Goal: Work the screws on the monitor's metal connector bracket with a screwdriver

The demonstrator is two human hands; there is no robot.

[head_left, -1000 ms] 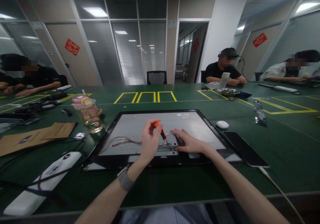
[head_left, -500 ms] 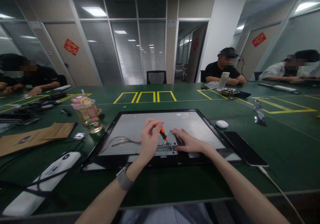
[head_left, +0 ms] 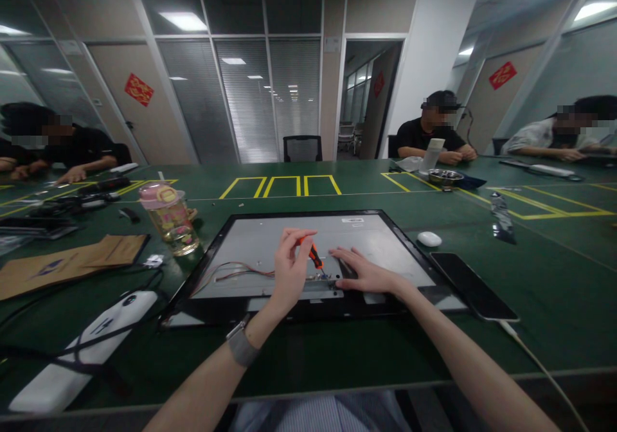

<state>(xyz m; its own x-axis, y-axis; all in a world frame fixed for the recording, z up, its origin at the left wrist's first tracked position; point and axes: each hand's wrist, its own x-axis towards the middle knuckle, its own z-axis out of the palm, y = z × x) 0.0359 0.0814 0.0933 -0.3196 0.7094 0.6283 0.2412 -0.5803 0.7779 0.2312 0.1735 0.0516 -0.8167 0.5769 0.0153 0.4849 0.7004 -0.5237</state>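
Observation:
A screwdriver (head_left: 316,256) with an orange and black handle is held in the closed fingers of my left hand (head_left: 291,266). It tilts, its tip down at a small bracket (head_left: 332,279) near the front edge of a flat display panel (head_left: 270,234). My right hand (head_left: 369,272) lies on the panel right of the bracket, fingers stretched out and apart, thumb close to the tip. A bundle of thin coloured wires (head_left: 241,266) runs left across the panel's grey back. Whether a screw sits under the tip is too small to tell.
Right of the panel lie a phone (head_left: 475,284) on a cable and a white earbud case (head_left: 429,239). On the left are a drink bottle (head_left: 171,220), a brown paper bag (head_left: 72,265) and a white device (head_left: 87,348) with black cables. Other people sit across the table.
My left hand and the screwdriver stay at the same spot, the handle turned slightly in the fingers. My right hand has not visibly moved. The view has shifted a little.

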